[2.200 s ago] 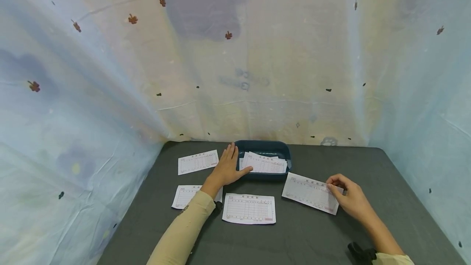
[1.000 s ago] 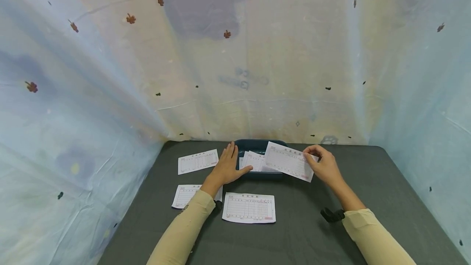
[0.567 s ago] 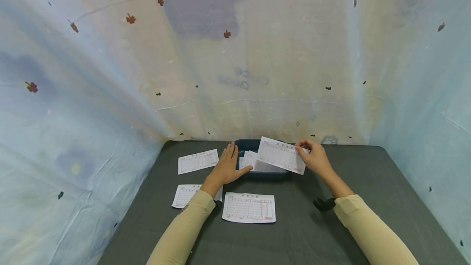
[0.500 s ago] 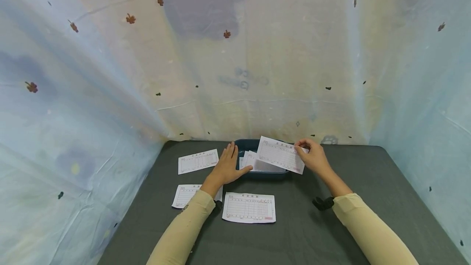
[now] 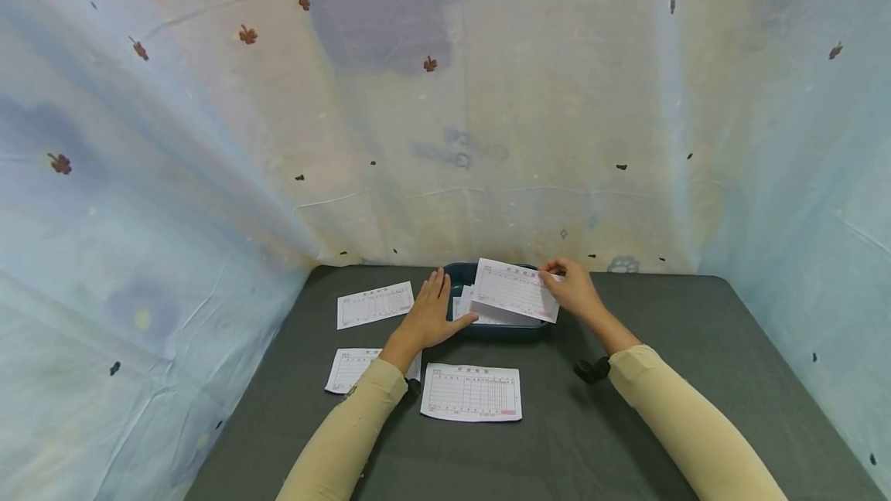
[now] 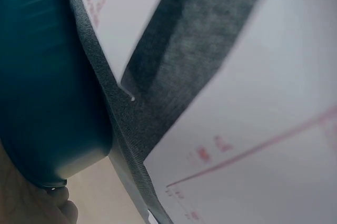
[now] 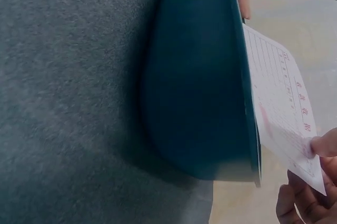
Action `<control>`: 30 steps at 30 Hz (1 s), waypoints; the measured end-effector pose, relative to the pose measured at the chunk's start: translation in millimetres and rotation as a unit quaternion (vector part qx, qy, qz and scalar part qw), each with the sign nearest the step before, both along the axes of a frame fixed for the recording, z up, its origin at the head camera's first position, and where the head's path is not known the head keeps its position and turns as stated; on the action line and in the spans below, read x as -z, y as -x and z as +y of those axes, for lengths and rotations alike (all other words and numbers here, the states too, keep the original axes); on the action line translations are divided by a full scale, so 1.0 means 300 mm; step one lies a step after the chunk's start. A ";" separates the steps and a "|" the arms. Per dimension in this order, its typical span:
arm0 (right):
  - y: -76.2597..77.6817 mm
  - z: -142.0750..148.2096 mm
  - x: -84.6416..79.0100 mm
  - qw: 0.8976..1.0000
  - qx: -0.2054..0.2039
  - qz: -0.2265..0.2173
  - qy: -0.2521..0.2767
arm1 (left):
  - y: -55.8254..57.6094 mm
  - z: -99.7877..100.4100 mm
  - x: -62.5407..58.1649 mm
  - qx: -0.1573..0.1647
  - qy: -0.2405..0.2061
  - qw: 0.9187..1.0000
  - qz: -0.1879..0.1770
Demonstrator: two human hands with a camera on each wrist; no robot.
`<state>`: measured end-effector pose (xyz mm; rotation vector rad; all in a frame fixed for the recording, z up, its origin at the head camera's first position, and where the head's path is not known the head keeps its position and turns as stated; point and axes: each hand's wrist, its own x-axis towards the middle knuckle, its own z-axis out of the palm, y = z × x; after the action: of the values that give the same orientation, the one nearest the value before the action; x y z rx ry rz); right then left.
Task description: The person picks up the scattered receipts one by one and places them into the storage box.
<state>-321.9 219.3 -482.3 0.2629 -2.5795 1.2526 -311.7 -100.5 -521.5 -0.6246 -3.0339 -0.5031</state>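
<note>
I've got R hand pinching a printed slip by its 3 o'c end; slip's tilted, over the bin. L hand isn't gripping: fingers straight, thumb out, at bin's 9 o'c end. To do this well, I'd level the slip, clear the 6 o'c rim, square it w/ the stacked slips below, then ease thumb off gently; L hand prob. steadies bin enough. From bin, tabletop has a far slip at 9 o'c, a middle slip at 8 (partly hidden by L arm) & a near slip approx 6. Only head cam shows bin's contents. R wrist cam adds thumb on printed face; can't tell if slip's touching rim. L wrist cam adds a curled slip corner.
</note>
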 end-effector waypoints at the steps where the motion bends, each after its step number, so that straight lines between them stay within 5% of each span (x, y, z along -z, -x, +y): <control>1: 0.005 -0.006 0.002 1.000 0.000 0.000 0.000 | -0.001 0.000 -0.001 0.000 0.001 1.000 -0.002; 30: 0.024 -0.109 0.057 0.998 -0.034 -0.025 -0.035 | 0.003 0.002 0.005 -0.004 -0.002 1.000 -0.006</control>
<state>-329.1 186.7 -499.3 0.3400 -2.6825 1.2071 -312.5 -99.8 -523.2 -0.6104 -3.0459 -0.5136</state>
